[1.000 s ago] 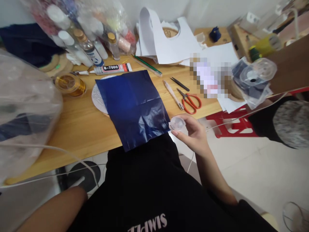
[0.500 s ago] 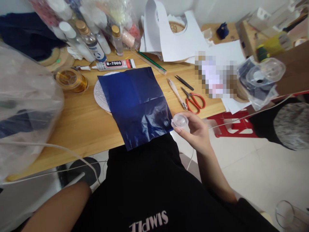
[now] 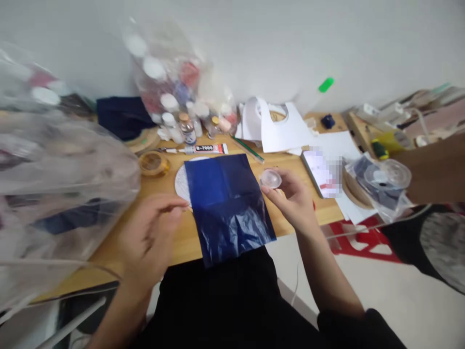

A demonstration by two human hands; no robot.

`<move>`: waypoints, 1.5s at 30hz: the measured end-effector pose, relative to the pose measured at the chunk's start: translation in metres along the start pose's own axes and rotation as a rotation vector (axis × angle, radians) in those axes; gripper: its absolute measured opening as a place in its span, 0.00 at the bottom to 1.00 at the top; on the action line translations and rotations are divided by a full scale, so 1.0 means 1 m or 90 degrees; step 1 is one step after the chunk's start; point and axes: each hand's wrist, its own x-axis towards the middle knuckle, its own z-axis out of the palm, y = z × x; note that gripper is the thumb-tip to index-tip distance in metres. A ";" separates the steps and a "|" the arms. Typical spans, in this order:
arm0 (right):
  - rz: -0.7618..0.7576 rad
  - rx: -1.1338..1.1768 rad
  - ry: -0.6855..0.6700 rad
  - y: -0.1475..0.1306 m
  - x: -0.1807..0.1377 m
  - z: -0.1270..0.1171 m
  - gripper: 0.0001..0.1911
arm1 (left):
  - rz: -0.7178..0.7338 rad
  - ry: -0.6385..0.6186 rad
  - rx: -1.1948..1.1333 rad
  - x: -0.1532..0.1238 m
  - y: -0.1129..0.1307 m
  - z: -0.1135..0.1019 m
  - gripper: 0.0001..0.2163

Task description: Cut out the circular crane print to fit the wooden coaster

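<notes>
My right hand [image 3: 292, 198] holds a small round clear plastic container [image 3: 271, 179] between thumb and fingers, above the right edge of a dark blue sheet. That blue sheet [image 3: 227, 203], creased and shiny near its front, lies over the table's front edge. Under its left side a white round piece with a fine line pattern [image 3: 181, 182] peeks out. My left hand [image 3: 154, 232], slightly blurred, is at the left edge of the sheet with its fingers stretched toward it and nothing visible in them. Whether the fingertips touch the sheet I cannot tell.
Behind the sheet lie a glue tube [image 3: 207, 149], a green pencil [image 3: 249, 149] and a spool of golden wire [image 3: 154, 164]. Small bottles [image 3: 188, 128] stand farther back. A phone [image 3: 319, 172] and a bagged spool [image 3: 385, 182] are at right; a large plastic bag [image 3: 98, 174] fills the left.
My left hand has come into view at the sheet's left edge. The view has tilted up, showing more wall. My right hand still holds the plastic container and now hides the scissors.
</notes>
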 end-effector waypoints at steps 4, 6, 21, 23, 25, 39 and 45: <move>0.001 0.002 -0.036 0.000 0.060 0.020 0.18 | 0.082 0.014 0.025 0.019 -0.034 0.025 0.04; 0.010 -0.069 -0.063 0.000 0.085 0.028 0.18 | 0.087 0.004 0.035 0.022 -0.046 0.031 0.04; 0.074 -0.562 -0.204 -0.003 0.143 0.057 0.16 | 0.044 -0.047 -0.021 0.016 -0.055 0.030 0.08; 0.073 -0.577 -0.209 -0.004 0.143 0.059 0.16 | 0.050 -0.044 -0.017 0.017 -0.054 0.030 0.09; 0.064 -0.585 -0.212 -0.004 0.144 0.061 0.15 | 0.054 -0.043 -0.018 0.017 -0.054 0.030 0.09; 0.034 -0.606 -0.225 -0.001 0.141 0.063 0.13 | 0.042 0.010 0.041 0.019 -0.055 0.030 0.09; -0.007 -0.625 -0.205 0.001 0.143 0.065 0.17 | 0.027 0.002 0.040 0.018 -0.056 0.031 0.11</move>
